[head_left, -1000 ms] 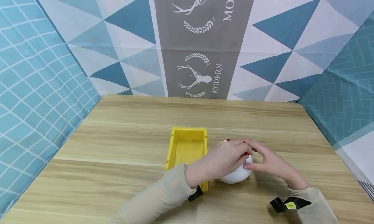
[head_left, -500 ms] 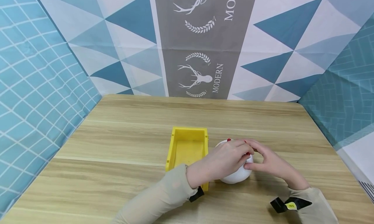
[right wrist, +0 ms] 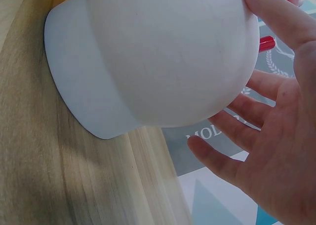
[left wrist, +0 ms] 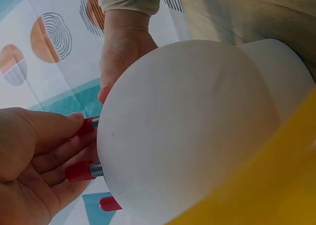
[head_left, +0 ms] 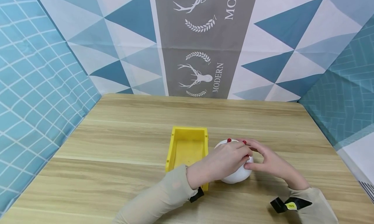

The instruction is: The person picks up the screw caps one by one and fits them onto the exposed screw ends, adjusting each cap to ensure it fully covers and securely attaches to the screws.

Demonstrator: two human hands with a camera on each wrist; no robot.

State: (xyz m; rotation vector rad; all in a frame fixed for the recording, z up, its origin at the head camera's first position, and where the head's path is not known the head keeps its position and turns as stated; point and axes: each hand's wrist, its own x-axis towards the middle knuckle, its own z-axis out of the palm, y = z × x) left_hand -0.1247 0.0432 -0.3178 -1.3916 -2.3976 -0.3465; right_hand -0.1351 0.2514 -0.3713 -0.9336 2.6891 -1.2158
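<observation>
A white dome-shaped object (head_left: 236,177) stands on the table right of center, with red-capped threaded studs on its top. Bent over it, my left hand (head_left: 225,159) pinches one red cap (left wrist: 86,127) between thumb and fingers. A second red cap (left wrist: 79,170) on its bare screw thread sits beside those fingers, and a third red cap (left wrist: 109,203) lies lower. From the right, my right hand (head_left: 268,163) holds the dome's upper side, thumb on the near side and fingers reaching behind. In the right wrist view, the lower fingers (right wrist: 217,158) spread past the dome's curve.
A yellow plastic bin (head_left: 189,130) stands directly left of the dome, partly under my left forearm. Wood-grain table (head_left: 111,146) surrounds both. A patterned cloth wall (head_left: 198,48) rises at the back, and blue cloth (head_left: 38,87) hangs along the left.
Both hands stay almost in place on the dome and its red cap. The left fingers shift only slightly, and the bin stays where it was.
</observation>
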